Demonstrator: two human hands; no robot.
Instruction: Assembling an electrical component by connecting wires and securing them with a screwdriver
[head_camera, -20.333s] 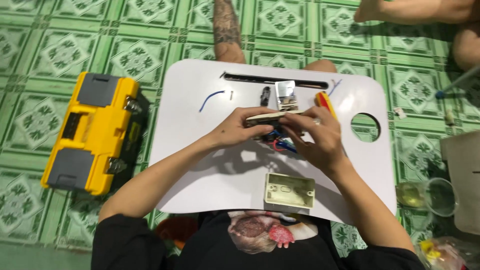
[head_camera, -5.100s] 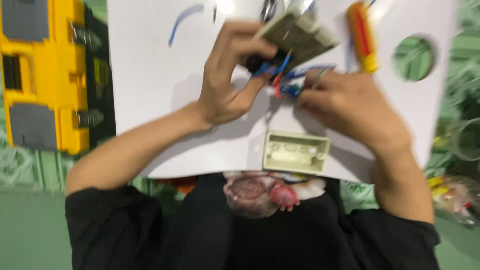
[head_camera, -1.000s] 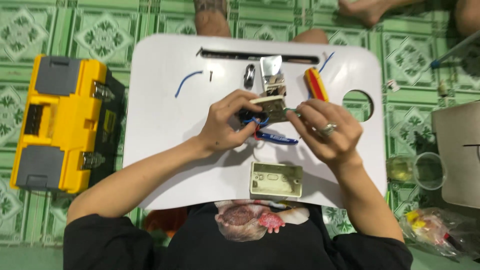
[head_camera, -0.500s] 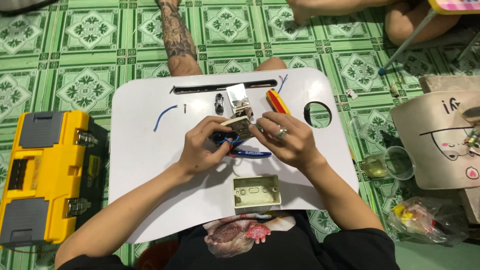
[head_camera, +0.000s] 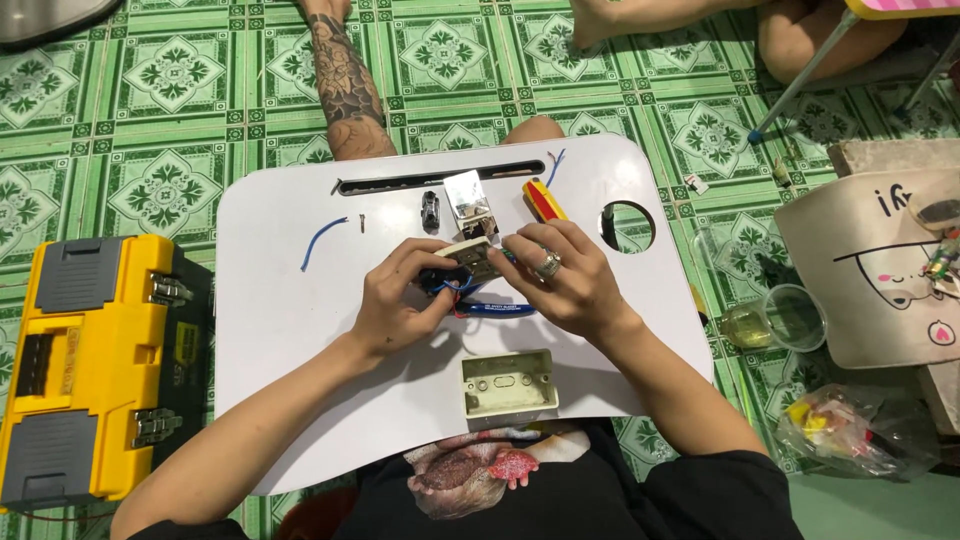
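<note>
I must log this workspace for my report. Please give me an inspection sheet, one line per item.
Surface: white lap tray with a slot and a round hole, set over green patterned floor tiles.
Job's things: small beige wired part, held between both hands; empty beige wall box near the tray's front edge.
Clutter: red and yellow screwdriver, shiny metal piece, small dark part.
Grips: left hand and right hand both closed on the wired part.
Cables: blue and red wires under the hands; loose blue wire piece.
Surroundings: yellow toolbox, plastic cup, cloth bag, another person's tattooed leg.
</note>
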